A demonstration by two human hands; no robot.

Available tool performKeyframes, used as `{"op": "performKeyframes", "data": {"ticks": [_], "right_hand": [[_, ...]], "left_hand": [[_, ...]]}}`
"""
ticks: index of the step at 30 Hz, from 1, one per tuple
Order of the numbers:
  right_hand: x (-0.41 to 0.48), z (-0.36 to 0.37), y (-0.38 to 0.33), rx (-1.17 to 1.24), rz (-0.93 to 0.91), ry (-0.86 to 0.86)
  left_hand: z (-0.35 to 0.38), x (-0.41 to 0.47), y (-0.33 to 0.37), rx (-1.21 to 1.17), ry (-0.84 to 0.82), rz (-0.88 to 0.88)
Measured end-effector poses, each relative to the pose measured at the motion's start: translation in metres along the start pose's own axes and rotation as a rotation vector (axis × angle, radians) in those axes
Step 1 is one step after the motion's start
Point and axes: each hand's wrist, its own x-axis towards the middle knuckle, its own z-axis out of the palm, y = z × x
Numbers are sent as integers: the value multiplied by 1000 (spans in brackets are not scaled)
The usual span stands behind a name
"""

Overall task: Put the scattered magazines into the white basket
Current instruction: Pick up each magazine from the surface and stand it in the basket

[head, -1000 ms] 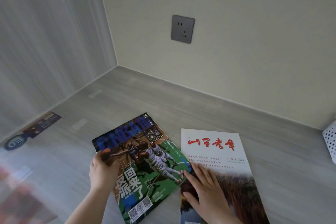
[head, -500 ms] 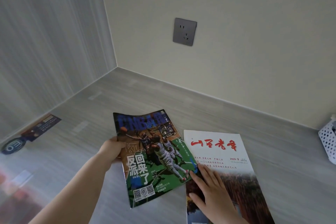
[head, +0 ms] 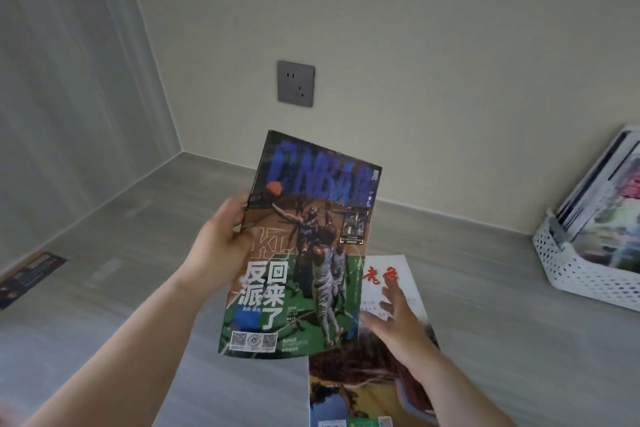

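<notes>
**While one magazine is riding in the left hand, the basket is waiting at three o'clock**

As the left hand (head: 221, 253) is gripping the NBA magazine (head: 304, 253) by its nine-o'clock edge, thumb on the cover, the copy is hanging upright above the table (head: 502, 340). The right hand (head: 398, 319) is spreading straight fingers over the second magazine (head: 363, 381) at five o'clock and holding nothing; whether it is touching is unclear. The basket (head: 571, 274) is sitting at three o'clock, with tilted magazines leaning inside. Carrying well is likely meaning keeping the thin copy from flopping, leading with one edge, and sliding it in beside that stack.
</notes>
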Motion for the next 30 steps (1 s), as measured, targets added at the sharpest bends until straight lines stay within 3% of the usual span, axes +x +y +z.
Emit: {"op": "performKeyframes", "data": {"ticks": [6, 12, 19, 23, 30], "right_hand": [[-15, -75, -20, 274, -23, 103], [-43, -173, -4, 165, -44, 373], [-66, -287, 24, 238, -127, 700], [-70, -357, 37, 229, -228, 809], [-65, -472, 42, 137, -300, 929]], "left_hand": [[57, -4, 58, -155, -101, 160], [144, 7, 91, -149, -153, 138], [281, 14, 150, -188, -200, 163], [348, 22, 184, -135, -231, 243], [436, 51, 219, -88, -261, 231]]}}
